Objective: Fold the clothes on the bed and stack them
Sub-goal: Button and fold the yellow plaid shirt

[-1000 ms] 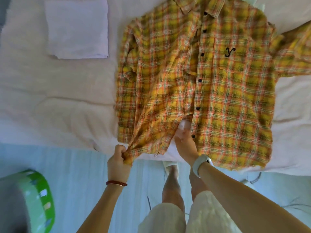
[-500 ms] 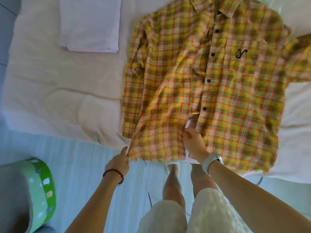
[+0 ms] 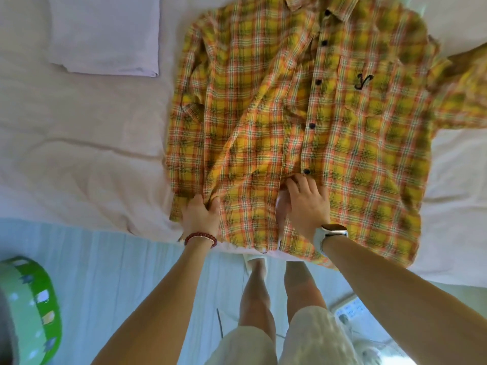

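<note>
Head view. A yellow-and-orange plaid shirt (image 3: 316, 122) is spread front-up on the bed (image 3: 79, 154), collar toward the far edge, hem overhanging the near edge. Dark buttons run down the placket; a chest pocket carries a black embroidered mark. Fabric reads as a light woven cotton, soft, with diagonal creases across the panel on the left of the frame.

The left hand (image 3: 200, 217), a red bead bracelet (image 3: 200, 238) at its wrist, is closed on a gathered fold of shirt fabric near the hem, by the cuff of the sleeve that lies folded in along that side. The hold is judged to serve for tensioning and flattening that panel before a fold.

The right hand (image 3: 307, 204), watch (image 3: 330, 237) on the wrist, is laid flat with fingers spread at the lower placket, where the fronts part; nothing is grasped. Probably the centre is being pinned while the other side is drawn.

A folded white cloth (image 3: 105, 35) rests near the far left corner of the bed, well apart from the shirt, likely the stack's start. The other sleeve extends off toward the right edge. A green round container (image 3: 34, 312) sits on the floor.
</note>
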A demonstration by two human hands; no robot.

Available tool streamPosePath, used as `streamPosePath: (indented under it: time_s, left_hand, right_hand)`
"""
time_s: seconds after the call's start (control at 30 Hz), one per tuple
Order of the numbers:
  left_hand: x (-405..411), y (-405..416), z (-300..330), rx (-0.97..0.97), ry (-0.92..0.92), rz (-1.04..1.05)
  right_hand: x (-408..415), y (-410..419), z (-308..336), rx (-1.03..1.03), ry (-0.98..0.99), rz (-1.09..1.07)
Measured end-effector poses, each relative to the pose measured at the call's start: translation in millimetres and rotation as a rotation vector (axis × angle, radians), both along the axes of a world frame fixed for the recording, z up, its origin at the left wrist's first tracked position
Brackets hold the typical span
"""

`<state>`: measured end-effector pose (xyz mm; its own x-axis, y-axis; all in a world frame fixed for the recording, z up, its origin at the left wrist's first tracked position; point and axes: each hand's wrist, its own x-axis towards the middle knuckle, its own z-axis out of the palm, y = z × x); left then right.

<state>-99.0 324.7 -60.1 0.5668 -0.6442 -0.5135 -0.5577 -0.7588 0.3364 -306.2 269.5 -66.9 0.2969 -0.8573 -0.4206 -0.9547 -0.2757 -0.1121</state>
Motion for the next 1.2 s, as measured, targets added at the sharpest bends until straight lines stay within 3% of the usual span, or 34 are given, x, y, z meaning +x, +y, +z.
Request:
streamPosePath:
  time_s: [0.13,0.23,0.37,0.43,0.5,0.57,0.63,0.73,0.8,0.93,1.07,1.2]
  left_hand:
    - [10,3,7,-0.252,0.124,-0.072]
    - [17,8,20,-0.328,0.189,-0.081]
    - [28,9,23,-0.152,0.198,0.045]
    - [35,7,25,0.043,0.122,0.037]
    - [36,6,27,0.219,0.018,-0.043]
    - [32,8,25,0.275,-0.095,-0.116]
    - [21,11,24,0.174,-0.215,-0.203]
    - [-6,17,20,-0.181,-0.331,-0.501]
    - [-28,22,17,-0.338,-0.287,-0.738]
    - [-62,25,4,-0.325,-0.171,-1.144]
    - [-68,11,-15,-0.215,-0.259,-1.182]
    - [-72,-12,-21,-0.193,-0.357,-1.199]
  right_hand:
    - [2,-13,-6,-0.021,0.108,0.036]
    - [0,-18,-6,-0.044,0.108,0.037]
    - [-16,-10,8,-0.072,-0.043,0.161]
    - [-28,-3,16,-0.082,0.010,0.326]
    - [-37,5,21,0.048,0.150,0.452]
    - [-41,10,19,0.187,0.223,0.492]
    - [-39,15,22,0.182,0.206,0.508]
    - [-32,31,28,-0.082,-0.096,0.447]
    - [-29,49,27,-0.199,-0.236,0.346]
    - [-29,78,24,-0.152,-0.166,0.213]
    - [-41,86,20,-0.134,-0.051,0.221]
    - [-56,79,17,-0.193,-0.152,0.218]
